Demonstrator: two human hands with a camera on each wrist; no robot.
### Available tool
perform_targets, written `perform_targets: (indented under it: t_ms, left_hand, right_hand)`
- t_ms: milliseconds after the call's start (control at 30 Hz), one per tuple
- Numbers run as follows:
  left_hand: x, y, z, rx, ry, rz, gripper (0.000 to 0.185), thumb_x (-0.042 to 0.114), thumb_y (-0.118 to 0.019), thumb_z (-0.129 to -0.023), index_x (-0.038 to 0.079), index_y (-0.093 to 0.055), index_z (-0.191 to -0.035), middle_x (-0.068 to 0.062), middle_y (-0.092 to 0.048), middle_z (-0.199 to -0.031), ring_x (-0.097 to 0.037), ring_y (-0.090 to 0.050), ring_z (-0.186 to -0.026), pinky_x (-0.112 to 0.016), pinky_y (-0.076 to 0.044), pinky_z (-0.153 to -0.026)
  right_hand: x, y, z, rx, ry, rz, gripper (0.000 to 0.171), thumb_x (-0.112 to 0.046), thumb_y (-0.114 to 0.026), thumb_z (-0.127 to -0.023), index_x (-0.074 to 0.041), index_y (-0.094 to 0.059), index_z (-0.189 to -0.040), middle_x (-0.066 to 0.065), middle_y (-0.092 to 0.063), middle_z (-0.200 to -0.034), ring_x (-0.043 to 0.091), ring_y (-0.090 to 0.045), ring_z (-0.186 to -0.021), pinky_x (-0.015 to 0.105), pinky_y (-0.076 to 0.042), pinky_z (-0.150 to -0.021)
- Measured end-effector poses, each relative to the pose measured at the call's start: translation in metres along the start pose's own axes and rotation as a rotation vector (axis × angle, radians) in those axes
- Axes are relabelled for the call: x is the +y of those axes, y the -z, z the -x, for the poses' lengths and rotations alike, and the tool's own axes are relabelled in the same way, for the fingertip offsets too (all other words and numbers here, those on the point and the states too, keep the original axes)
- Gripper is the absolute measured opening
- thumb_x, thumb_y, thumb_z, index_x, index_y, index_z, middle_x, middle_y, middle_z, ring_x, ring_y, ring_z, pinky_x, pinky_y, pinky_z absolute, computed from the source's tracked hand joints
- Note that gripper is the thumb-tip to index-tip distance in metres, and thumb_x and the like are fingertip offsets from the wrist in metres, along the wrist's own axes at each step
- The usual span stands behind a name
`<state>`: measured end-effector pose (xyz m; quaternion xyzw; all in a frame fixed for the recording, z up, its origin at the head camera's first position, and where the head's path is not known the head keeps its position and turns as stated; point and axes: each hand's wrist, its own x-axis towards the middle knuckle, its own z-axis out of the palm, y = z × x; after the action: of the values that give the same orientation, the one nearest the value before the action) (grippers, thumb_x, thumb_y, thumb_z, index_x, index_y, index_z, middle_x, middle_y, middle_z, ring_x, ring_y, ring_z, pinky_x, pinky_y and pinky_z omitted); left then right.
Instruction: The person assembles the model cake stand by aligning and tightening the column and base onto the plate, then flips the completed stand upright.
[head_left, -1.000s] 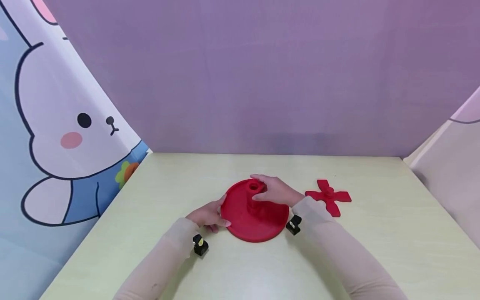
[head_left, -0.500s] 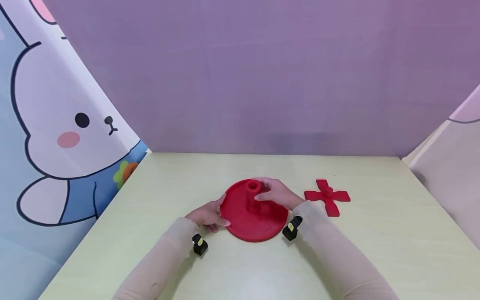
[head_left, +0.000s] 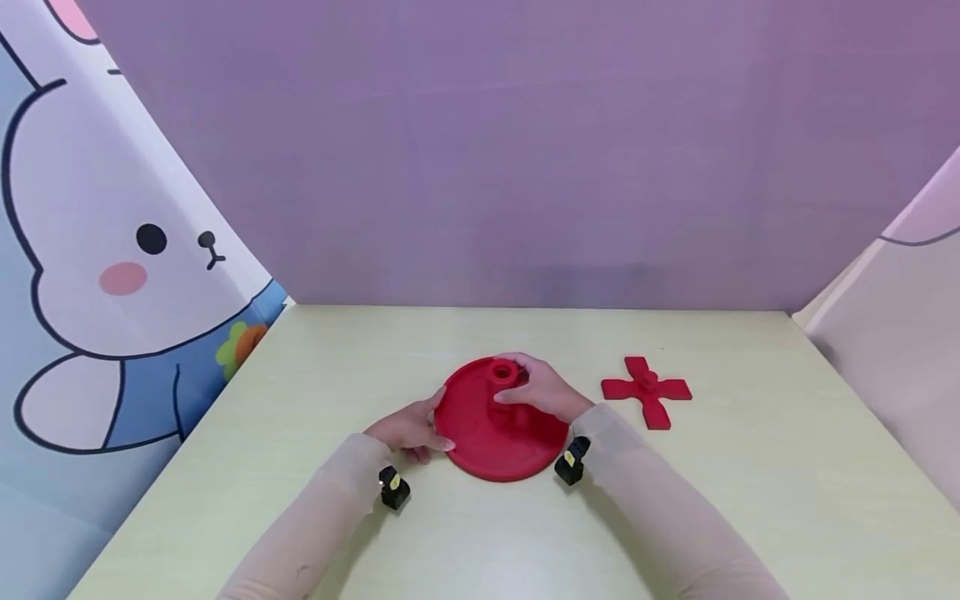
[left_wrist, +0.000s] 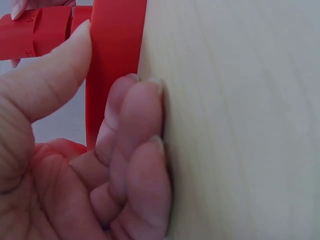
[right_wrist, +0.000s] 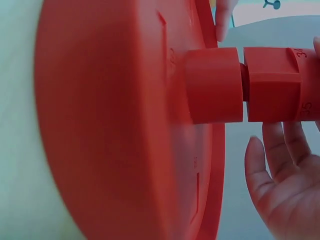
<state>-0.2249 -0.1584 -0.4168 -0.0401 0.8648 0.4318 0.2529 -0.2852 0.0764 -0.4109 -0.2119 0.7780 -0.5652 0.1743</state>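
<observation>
A red round base (head_left: 468,446) lies on the table with a short post (right_wrist: 215,87) at its middle. On the post sits a red hexagonal sleeve (right_wrist: 272,82) with a hole in its top. Number marks run round the sleeve, and a narrow gap parts it from the post's collar. My right hand (head_left: 546,390) grips the sleeve near its top, thumb on the near side. At the base's left edge, my left hand (head_left: 408,427) pinches the rim (left_wrist: 117,45) between thumb and fingers; its curled fingers lie close to the tabletop in the left wrist view.
Right of the base lies a flat red four-armed cross (head_left: 647,388) with a small round boss. A pale wooden table (head_left: 750,467) carries everything. Behind stands a purple backdrop (head_left: 480,167), with a cartoon-printed cloth (head_left: 97,333) at left.
My right hand has turned round the sleeve, its thumb and wrist camera shifting left. My left hand keeps its hold on the rim. The whole head view has slid slightly.
</observation>
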Motion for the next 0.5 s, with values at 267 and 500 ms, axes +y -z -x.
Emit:
perform_targets:
  t_ms: [267, 500]
  left_hand:
    - [-0.0028, 0.0017, -0.0017, -0.005, 0.007, 0.008, 0.1, 0.017, -0.078, -0.08, 0.019, -0.012, -0.155, -0.012, -0.053, -0.117, -0.023, -0.056, -0.058, -0.031, -0.048, -0.055]
    - [-0.0028, 0.0016, -0.002, -0.012, 0.002, 0.002, 0.099, 0.016, -0.077, -0.081, 0.019, -0.011, -0.155, -0.011, -0.056, -0.104, -0.023, -0.055, -0.057, -0.03, -0.047, -0.054]
  right_hand:
    - [0.0015, -0.0002, 0.0005, 0.003, 0.016, 0.013, 0.074, -0.013, -0.075, -0.083, -0.009, -0.036, -0.147, 0.011, -0.053, -0.127, 0.028, -0.05, -0.116, 0.039, -0.053, -0.084]
    - [0.0054, 0.0052, 0.0036, 0.042, 0.025, -0.084, 0.061, -0.012, -0.066, -0.091, -0.01, -0.04, -0.146, 0.012, -0.053, -0.133, 0.029, -0.052, -0.119, 0.044, -0.051, -0.088]
